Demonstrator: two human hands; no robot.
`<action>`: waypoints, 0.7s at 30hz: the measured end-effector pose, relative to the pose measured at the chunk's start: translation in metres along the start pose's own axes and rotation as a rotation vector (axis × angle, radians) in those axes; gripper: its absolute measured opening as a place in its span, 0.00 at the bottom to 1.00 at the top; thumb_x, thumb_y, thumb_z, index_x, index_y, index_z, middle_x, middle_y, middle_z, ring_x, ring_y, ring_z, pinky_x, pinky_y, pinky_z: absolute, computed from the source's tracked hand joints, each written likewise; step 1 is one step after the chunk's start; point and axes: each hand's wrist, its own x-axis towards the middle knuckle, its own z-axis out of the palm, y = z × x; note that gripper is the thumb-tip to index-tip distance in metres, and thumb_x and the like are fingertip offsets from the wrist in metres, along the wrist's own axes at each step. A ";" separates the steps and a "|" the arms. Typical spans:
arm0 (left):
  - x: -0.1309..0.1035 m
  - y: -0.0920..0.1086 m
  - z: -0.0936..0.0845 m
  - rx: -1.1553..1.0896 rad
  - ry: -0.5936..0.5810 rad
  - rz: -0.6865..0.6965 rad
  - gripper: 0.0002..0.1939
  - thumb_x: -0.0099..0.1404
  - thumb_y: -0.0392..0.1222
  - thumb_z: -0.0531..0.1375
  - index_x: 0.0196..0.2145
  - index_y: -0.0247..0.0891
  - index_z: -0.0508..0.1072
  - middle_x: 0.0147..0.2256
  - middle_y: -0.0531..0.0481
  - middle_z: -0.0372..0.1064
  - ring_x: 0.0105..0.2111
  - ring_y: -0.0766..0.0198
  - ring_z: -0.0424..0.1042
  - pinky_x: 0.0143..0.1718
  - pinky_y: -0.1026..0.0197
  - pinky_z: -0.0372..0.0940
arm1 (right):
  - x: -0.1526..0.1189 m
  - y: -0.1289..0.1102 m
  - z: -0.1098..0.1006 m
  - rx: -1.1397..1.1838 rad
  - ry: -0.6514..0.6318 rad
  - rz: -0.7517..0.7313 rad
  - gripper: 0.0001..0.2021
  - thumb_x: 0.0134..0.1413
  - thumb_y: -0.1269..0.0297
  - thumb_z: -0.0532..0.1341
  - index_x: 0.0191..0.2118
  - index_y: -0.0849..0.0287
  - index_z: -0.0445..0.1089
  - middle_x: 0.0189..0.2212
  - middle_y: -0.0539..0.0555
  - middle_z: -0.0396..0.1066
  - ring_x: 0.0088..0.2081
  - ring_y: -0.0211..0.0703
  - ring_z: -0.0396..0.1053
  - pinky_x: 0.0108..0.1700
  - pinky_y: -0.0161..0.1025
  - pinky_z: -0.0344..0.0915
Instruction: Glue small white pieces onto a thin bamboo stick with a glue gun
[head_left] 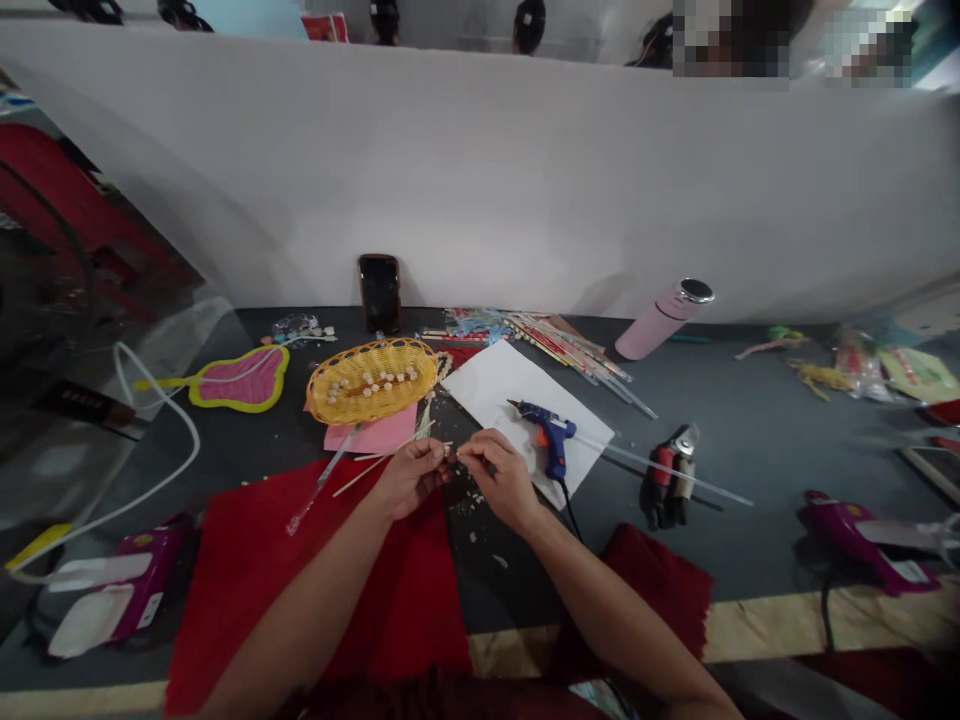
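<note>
My left hand (412,475) is closed in a pinch above the edge of a red cloth (315,590), holding something small and pale that I cannot make out. Facing it, my right hand (499,475) pinches at the same spot, its fingertips almost meeting the left ones. Whatever lies between the fingertips is too small to name. Thin pale sticks (367,470) lie by the left hand. Just beyond stands a yellow woven basket (330,400) with small whitish pieces in it. A blue glue gun (551,440) rests on white paper (495,375) right of my right hand.
Red-handled pruners (667,480) lie to the right, before a pink bottle (660,325). A bundle of sticks (570,350) and a phone (380,295) are at the back, against a white partition (480,180). Purple devices (142,580) sit at both sides. A cord (187,440) loops at left.
</note>
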 end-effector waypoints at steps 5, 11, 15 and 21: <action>0.001 0.000 0.000 0.007 0.026 -0.006 0.09 0.51 0.39 0.66 0.25 0.32 0.69 0.22 0.53 0.65 0.22 0.72 0.64 0.27 0.67 0.59 | -0.005 0.009 0.009 0.039 0.019 -0.029 0.04 0.55 0.70 0.58 0.34 0.57 0.70 0.30 0.53 0.67 0.37 0.40 0.66 0.40 0.38 0.66; 0.000 -0.001 0.002 0.004 0.033 -0.020 0.10 0.50 0.39 0.67 0.24 0.31 0.69 0.21 0.53 0.65 0.22 0.72 0.64 0.27 0.67 0.60 | -0.006 0.011 0.014 0.070 0.023 -0.027 0.04 0.55 0.70 0.58 0.34 0.56 0.70 0.31 0.53 0.67 0.37 0.40 0.66 0.40 0.38 0.66; 0.000 -0.001 0.001 0.016 0.027 -0.013 0.10 0.50 0.39 0.67 0.24 0.31 0.70 0.20 0.54 0.64 0.22 0.72 0.64 0.27 0.67 0.59 | -0.007 0.013 0.016 0.072 0.016 -0.009 0.04 0.55 0.69 0.58 0.34 0.57 0.70 0.31 0.53 0.66 0.37 0.40 0.66 0.39 0.38 0.66; 0.000 -0.001 0.000 0.024 0.030 -0.011 0.10 0.50 0.39 0.67 0.25 0.31 0.70 0.22 0.53 0.66 0.22 0.72 0.64 0.27 0.67 0.60 | -0.008 0.012 0.012 0.078 0.022 -0.010 0.01 0.54 0.69 0.59 0.33 0.57 0.67 0.30 0.52 0.66 0.35 0.40 0.65 0.38 0.39 0.65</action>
